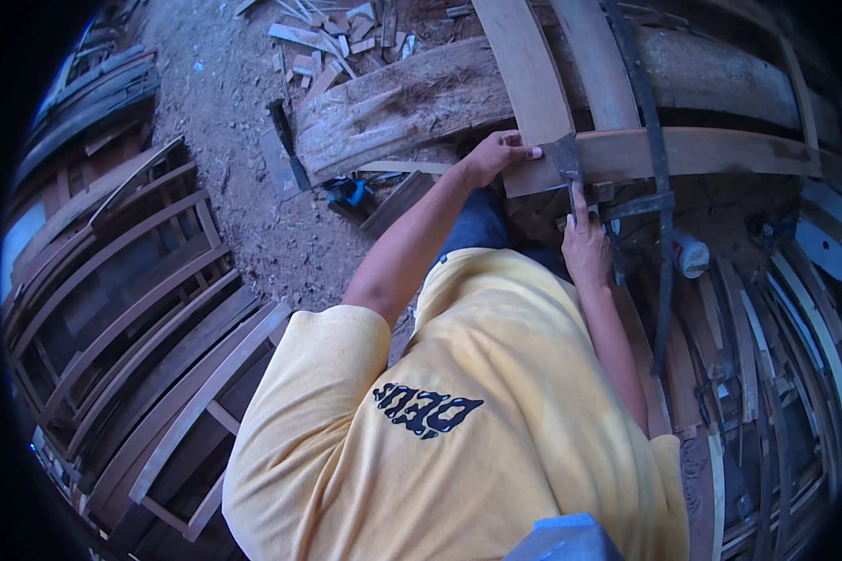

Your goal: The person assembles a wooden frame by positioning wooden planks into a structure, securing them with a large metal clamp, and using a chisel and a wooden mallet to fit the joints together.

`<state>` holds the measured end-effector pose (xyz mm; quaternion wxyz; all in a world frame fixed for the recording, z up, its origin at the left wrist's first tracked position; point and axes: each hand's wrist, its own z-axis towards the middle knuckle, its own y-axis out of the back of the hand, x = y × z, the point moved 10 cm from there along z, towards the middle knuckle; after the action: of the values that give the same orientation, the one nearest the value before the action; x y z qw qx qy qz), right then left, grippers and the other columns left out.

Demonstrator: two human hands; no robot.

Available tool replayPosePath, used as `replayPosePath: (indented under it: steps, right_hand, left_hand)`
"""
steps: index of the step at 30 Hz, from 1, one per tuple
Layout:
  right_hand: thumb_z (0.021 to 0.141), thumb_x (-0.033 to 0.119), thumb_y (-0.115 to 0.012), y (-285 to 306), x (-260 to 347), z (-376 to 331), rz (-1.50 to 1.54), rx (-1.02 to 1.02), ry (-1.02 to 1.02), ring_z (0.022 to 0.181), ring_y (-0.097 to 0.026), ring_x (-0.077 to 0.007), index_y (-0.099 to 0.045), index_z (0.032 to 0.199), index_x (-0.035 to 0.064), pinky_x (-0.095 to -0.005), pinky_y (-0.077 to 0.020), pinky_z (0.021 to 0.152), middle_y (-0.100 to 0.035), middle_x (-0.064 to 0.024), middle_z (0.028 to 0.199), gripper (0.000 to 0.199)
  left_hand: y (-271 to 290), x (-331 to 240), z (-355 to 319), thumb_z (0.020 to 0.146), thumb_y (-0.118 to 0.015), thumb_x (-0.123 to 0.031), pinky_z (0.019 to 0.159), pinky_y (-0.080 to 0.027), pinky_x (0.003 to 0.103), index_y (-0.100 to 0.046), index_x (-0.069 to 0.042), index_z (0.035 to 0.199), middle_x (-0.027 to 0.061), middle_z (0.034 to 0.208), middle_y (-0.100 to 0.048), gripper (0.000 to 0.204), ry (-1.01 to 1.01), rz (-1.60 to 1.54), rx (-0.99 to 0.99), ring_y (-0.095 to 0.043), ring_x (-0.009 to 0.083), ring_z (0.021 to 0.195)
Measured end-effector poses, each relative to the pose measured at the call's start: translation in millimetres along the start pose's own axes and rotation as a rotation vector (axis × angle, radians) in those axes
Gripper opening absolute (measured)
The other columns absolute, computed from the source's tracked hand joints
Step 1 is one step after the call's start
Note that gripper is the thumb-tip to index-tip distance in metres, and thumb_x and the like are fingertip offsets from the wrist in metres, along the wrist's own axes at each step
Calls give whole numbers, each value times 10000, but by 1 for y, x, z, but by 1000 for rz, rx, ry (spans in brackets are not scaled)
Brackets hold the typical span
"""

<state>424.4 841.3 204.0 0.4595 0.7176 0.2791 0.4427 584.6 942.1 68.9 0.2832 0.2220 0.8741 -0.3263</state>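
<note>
Seen from above in a woodworking yard: left hand (499, 152) laid flat on the curved wooden rail (683, 154), fingers pressed together along its near edge, thumb beneath. Right hand (585, 245) just below the rail, fingers curled around the handle of a metal chisel (568, 161), index finger stretched up the shaft, blade set against the rail beside the left hand's fingertips. Further right along the rail, a long dark bar clamp (660, 201) crossing it. Left of the rail, a rough timber slab (393, 107) on sawdust-strewn ground (225, 122).

Grey metal square (568, 161) lies across joined brown wooden rails (683, 152); upright.
</note>
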Motion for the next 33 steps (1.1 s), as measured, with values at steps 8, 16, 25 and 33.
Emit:
replayPosePath:
  steps: [8, 16, 25, 33]
  right_hand:
    - [994, 167, -582, 41, 23, 1, 73, -152, 136, 869, -691, -457, -188, 1618, 339, -559, -582, 707, -653, -243, 1058, 757]
    - [999, 164, -583, 9, 4, 11, 61, 82, -17, 864, -688, -470, -199, 1620, 310, -558, -577, 730, -657, -284, 1130, 744]
    - [1007, 149, -591, 86, 17, 13, 283, -150, 33, 1031, -665, -493, -313, 1597, 255, -540, -568, 810, -651, -264, 1264, 660]
    - [1024, 172, -563, 65, 8, 0, 256, -56, 31, 1150, -626, -475, -336, 1592, 289, -528, -570, 862, -611, -262, 1335, 623]
  left_hand:
    - [6, 3, -1, 894, -786, -185, 933, -500, 310, -705, -65, 1153, 18, 1061, -728, 296, 27, 5, -23, -657, 137, 975]
    - [5, 4, 6, 902, -785, -213, 932, -495, 308, -701, -65, 1166, 21, 1063, -730, 313, 13, 25, 3, -657, 137, 976]
    - [12, -4, 6, 880, -815, -275, 946, -486, 309, -760, -75, 1092, 28, 1031, -750, 297, 124, 227, -51, -664, 139, 970]
    - [3, -11, 3, 883, -802, -300, 950, -493, 327, -727, -73, 1147, 53, 1104, -743, 356, 123, 81, 18, -674, 160, 1014]
